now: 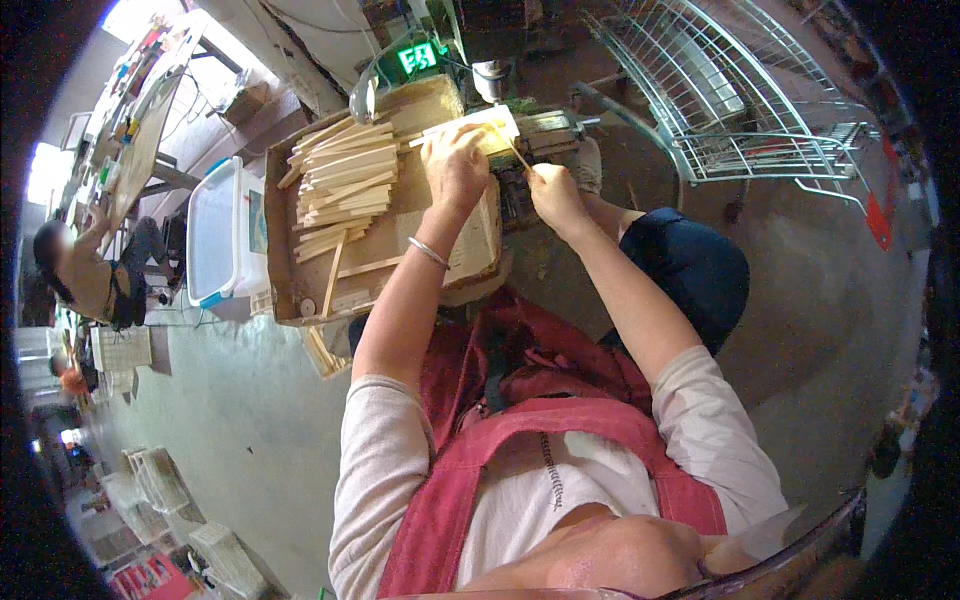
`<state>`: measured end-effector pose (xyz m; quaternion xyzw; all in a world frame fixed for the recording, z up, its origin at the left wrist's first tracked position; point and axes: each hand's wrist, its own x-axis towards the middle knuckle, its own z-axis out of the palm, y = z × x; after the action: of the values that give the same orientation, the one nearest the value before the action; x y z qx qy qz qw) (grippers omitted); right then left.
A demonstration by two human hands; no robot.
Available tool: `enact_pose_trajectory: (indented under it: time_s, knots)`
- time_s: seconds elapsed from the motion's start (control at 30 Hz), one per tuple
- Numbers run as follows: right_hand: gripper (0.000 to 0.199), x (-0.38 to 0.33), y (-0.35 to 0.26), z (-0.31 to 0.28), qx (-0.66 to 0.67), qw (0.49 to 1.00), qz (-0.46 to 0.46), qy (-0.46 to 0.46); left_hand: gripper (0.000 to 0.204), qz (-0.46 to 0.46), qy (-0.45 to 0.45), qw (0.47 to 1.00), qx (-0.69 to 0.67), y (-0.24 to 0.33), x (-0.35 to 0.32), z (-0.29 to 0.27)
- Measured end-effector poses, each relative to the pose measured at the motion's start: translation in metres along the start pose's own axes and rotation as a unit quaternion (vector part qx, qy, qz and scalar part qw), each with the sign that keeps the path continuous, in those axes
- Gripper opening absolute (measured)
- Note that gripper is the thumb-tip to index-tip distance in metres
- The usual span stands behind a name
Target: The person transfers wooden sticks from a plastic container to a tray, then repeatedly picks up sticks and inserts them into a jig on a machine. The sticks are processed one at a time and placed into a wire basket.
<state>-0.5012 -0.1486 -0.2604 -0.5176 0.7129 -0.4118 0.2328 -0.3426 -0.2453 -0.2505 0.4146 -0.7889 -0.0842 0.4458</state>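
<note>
Closest to the camera, below the chin, a red apron (520, 440) over a pale long-sleeved top fills the lower frame, and both forearms reach up and away from it. Past the lap, the left hand (455, 165), a thin bangle on its wrist, lies palm-down with fingers curled over a pale flat wooden strip (470, 122), pressing it at the far edge of a cardboard tray (385, 255). Just beside it the right hand (556, 195) pinches a thin wooden stick (515, 150) between fingertips — the stick is slender, light tan, and slants up toward the strip. On the tray to the left sits a loose stack of wooden slats (345, 185), pale and flat, some fanned out of line, with one lying apart nearer the body. Beyond the strip stands a small dark machine (520, 60), its details hard to make out. Left of the tray rests a white plastic bin (215, 235) with a blue rim. Farther right a wire shopping cart (740, 100) stands on the bare concrete floor (250, 410) — and far left another person (85, 270) sits at a cluttered table.
</note>
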Motion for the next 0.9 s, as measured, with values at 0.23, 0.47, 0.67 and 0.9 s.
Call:
enact_pose_trajectory:
  time_s: [0.23, 0.47, 0.67, 0.9]
  knots:
    - [0.028, -0.001, 0.014, 0.007, 0.027, 0.999, -0.015, 0.03, 0.024, -0.56, 0.125, 0.593, -0.565, -0.013, -0.003, -0.009]
    - [0.025, -0.006, 0.009, -0.001, 0.028, 1.0, -0.001, -0.009, 0.017, -0.599, 0.099, 0.484, -0.631, -0.056, 0.003, 0.006]
    - [0.041, -0.05, -0.017, -0.015, 0.181, 0.971, 0.149, -0.045, 0.014, -0.508, 0.22, 0.594, -0.584, 0.003, -0.008, -0.036]
    - [0.06, -0.043, -0.051, -0.011, 0.253, 0.936, 0.237, -0.069, 0.044, -0.149, 0.2, 0.952, -0.177, 0.047, -0.042, -0.114]
